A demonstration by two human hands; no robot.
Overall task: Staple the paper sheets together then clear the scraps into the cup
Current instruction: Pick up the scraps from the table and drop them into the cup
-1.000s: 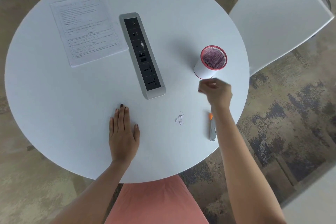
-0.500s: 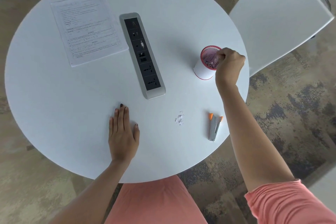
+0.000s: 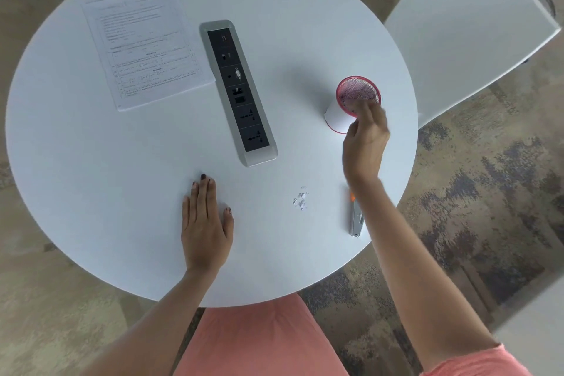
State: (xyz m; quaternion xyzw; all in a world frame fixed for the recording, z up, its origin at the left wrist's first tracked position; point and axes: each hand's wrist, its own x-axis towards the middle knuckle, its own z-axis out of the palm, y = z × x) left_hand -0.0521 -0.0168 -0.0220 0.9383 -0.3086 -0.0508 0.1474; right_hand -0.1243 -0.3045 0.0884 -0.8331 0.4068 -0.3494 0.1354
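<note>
A red mesh cup [image 3: 351, 93] with a white sleeve stands on the right of the round white table [image 3: 122, 192]. My right hand [image 3: 364, 140] hovers at its near rim, blurred, with fingers loosely extended and nothing visible in them. A small pile of paper scraps [image 3: 300, 200] lies on the table nearer to me. The grey stapler [image 3: 355, 221] with an orange tip lies right of the scraps, partly hidden by my right forearm. The printed paper sheets [image 3: 143, 46] lie at the far left. My left hand [image 3: 206, 223] rests flat on the table.
A silver power strip with black sockets [image 3: 238, 91] is set diagonally in the table's middle. White chairs [image 3: 464, 21] stand at the far right and far left. My lap in pink cloth is below the near table edge.
My right hand rose from beside the cup to its rim with fingers bunched, then drew back toward me with fingers loosened. My left hand has not moved.
</note>
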